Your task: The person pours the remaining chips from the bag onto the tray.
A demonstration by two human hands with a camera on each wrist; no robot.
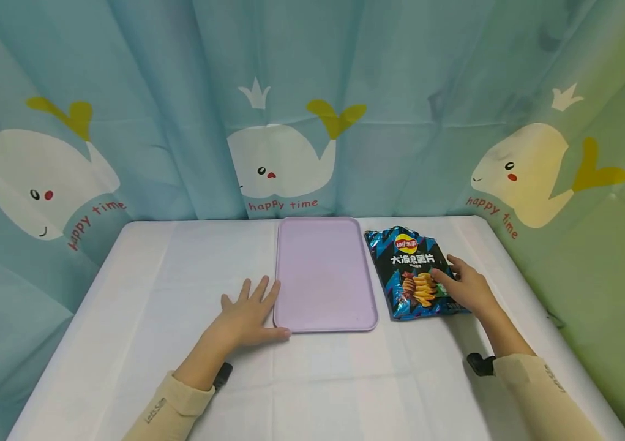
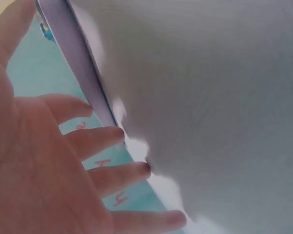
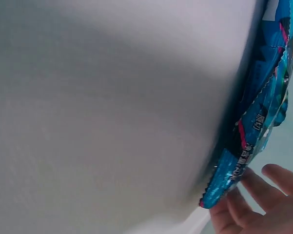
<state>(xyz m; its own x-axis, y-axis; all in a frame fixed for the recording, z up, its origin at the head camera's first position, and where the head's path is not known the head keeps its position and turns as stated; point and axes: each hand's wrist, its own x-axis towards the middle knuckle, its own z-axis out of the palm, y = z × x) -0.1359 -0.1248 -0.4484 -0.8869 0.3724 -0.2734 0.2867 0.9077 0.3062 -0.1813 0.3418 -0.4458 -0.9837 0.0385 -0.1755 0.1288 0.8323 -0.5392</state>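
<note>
A lilac rectangular tray point(image 1: 324, 275) lies on the white table, its long sides running away from me. My left hand point(image 1: 248, 315) is spread at the tray's left edge, thumb by the near left corner, fingers straight. In the left wrist view the fingers of the left hand point(image 2: 44, 161) stand apart beside the tray's side point(image 2: 78, 53). To the right of the tray is a blue and black bag of potato chips point(image 1: 414, 269), front up. My right hand point(image 1: 472, 288) holds its right side, thumb over the front. In the right wrist view, some fingertips are hidden behind the bag point(image 3: 253, 131).
The white-covered table point(image 1: 312, 386) ends at a blue-green curtain point(image 1: 400, 165) printed with whales, which also runs along both sides. A dark wrist-worn piece point(image 1: 480, 364) shows beneath the right sleeve, another point(image 1: 223, 375) by the left cuff.
</note>
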